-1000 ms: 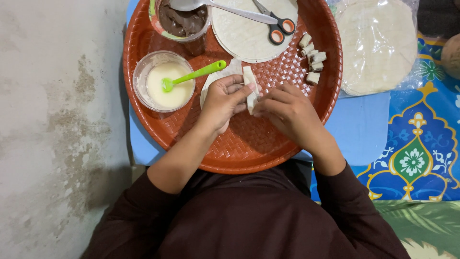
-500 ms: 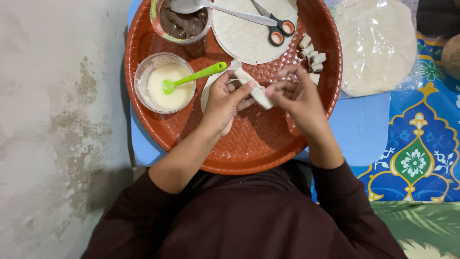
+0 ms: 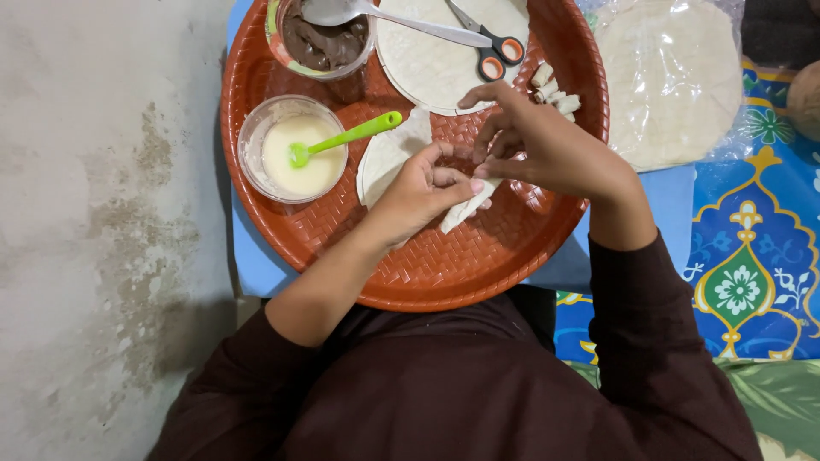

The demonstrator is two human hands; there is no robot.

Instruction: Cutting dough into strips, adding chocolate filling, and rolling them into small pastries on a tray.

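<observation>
Nearest the body, the left hand [image 3: 423,192] rests low on the woven orange tray [image 3: 478,273], its fingers curled round a small rolled wrap [image 3: 465,207]. The roll's pale lower end pokes out below the knuckles. Its long axis runs on a slant, from lower left up toward the right, so the free upper end points at the right hand [image 3: 547,149]. That hand sits just beyond and to the right, half open, fingers spread and bent. Its thumb and forefinger meet the left thumb at the roll's upper end, though whether they actually pinch the pastry is hard to tell from this angle. The left hand has the firmer hold and is the nearer of the two.

Under the left hand lies a cut sheet [image 3: 389,154] of pastry, touching it. To the left stands a bowl [image 3: 295,149] of white paste with a green brush [image 3: 346,137]. Just past the right fingertips lie finished rolls [image 3: 553,90]. Farther off are a round wrapper [image 3: 436,51] with scissors [image 3: 491,38] on it, and a cup of brown filling [image 3: 325,38].
</observation>
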